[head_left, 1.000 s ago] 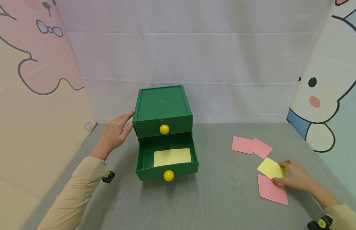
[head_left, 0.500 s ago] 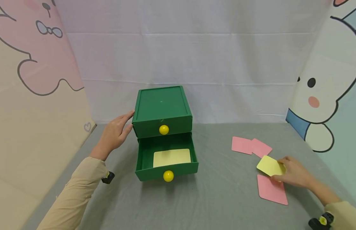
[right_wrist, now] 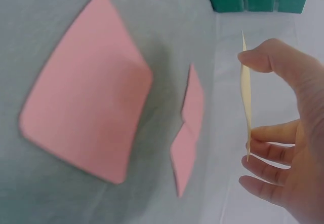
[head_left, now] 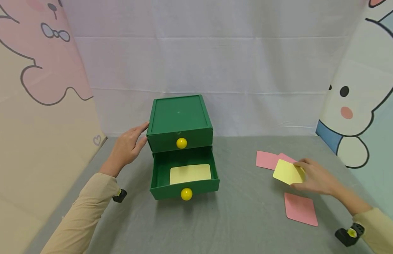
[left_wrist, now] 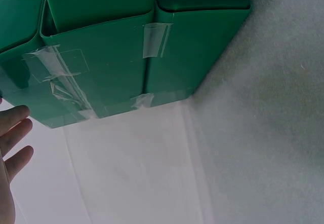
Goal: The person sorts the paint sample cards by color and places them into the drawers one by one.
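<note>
My right hand (head_left: 318,178) holds a yellow card (head_left: 288,171) by its edges, thumb on one side and fingers on the other. In the right wrist view the card (right_wrist: 245,97) shows edge-on, raised off the table. My left hand (head_left: 126,146) rests with extended fingers against the left side of a green drawer cabinet (head_left: 180,114). Its lower drawer (head_left: 159,169) is pulled out, and a pale yellow card (head_left: 190,174) lies inside. In the left wrist view the fingers (left_wrist: 17,160) appear beside the cabinet's taped side (left_wrist: 116,72).
Two overlapping pink cards (head_left: 266,159) lie behind the held card, partly covered by it in the head view. A third pink card (head_left: 301,209) lies nearer the front. Yellow round knobs (head_left: 186,194) stick out from the drawers. White cloth (head_left: 231,70) hangs behind the grey table (head_left: 244,218).
My right hand has lifted the yellow card off the table and carried it up and to the left, uncovering the front pink card. The left hand and the cabinet have stayed in place.
</note>
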A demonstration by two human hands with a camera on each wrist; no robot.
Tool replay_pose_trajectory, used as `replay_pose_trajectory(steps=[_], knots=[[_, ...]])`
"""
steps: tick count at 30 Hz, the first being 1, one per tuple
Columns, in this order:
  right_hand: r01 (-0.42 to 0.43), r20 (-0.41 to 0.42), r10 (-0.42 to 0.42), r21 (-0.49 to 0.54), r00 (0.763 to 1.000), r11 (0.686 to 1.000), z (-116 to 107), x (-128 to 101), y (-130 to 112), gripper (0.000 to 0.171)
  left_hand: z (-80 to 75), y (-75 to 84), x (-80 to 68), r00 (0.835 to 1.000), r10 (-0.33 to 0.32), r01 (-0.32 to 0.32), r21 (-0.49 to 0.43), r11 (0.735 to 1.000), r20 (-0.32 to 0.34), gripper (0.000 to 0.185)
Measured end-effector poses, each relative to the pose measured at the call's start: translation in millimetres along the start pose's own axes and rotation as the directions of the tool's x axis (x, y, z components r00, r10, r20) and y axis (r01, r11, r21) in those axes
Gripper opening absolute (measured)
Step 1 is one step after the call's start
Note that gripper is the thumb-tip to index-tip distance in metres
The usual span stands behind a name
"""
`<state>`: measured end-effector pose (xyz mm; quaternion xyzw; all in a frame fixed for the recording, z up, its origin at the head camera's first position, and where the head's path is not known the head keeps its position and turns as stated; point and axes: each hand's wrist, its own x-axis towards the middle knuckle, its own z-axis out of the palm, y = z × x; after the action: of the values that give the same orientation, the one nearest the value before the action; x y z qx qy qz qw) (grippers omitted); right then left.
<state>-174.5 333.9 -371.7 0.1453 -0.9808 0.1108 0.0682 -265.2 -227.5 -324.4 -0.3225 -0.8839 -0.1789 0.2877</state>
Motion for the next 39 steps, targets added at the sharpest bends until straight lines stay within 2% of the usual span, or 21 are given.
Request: replay_pose_trajectory(steps=[6, 10, 20, 33, 39], knots=[[0.136, -0.033, -0.135, 0.025, 0.99, 0.99, -17.7, 18.6, -26.2, 0.064, 0.7, -0.2, -0.3, 1.0, 0.003, -0.003, -0.011, 1.0, -0.002, 0.047], [0.196, -0.037, -0.195, 0.026, 0.98, 0.98, -27.0, 33.1, -48.6, 0.065, 0.6, 0.6, 0.0, 1.0, 0.002, -0.002, -0.011, 1.0, -0.007, 0.048], [0.359, -0.04, -0.357, 0.051, 0.933, 0.932, -39.5, 65.2, -116.4, 0.068, -0.2, 1.4, 1.2, 1.0, -0.002, 0.002, -0.013, 1.0, 0.003, 0.047], [0.508, -0.006, -0.512, 0.133, 0.859, 0.851, -26.1, 102.5, -181.3, 0.065, -0.7, 1.0, -0.3, 1.0, -0.004, 0.004, -0.011, 1.0, -0.005, 0.047], [0.531, 0.04, -0.542, 0.151, 0.839, 0.834, -11.8, 114.9, -201.6, 0.065, -0.8, 1.3, 0.6, 1.0, -0.003, 0.003, -0.001, 1.0, 0.0, 0.048]])
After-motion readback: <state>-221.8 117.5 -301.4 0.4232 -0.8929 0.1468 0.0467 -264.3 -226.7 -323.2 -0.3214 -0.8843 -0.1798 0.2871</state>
